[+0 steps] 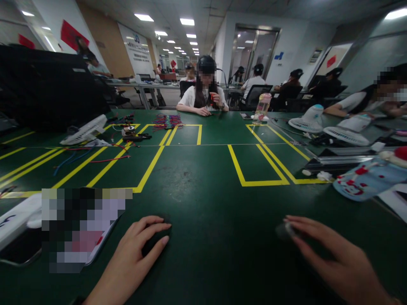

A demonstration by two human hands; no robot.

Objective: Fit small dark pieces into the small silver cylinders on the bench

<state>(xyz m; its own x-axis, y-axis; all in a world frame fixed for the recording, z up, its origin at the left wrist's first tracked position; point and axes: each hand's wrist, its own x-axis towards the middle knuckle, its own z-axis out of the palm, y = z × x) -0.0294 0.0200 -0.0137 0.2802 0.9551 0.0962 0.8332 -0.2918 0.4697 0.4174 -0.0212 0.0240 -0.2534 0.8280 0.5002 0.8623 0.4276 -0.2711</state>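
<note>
My left hand rests on the green table, fingers apart and curved, with nothing between them. To its left lies a phone, partly hidden by blurred blocks. My right hand is over the right side of the table, its thumb and fingertips closed on a small dark object that is smeared by motion; what it is cannot be made out.
Yellow tape marks the table. Wires and a white fan lie at the left and back. Metal strips, a blue cup and more fans stand right. A person sits opposite.
</note>
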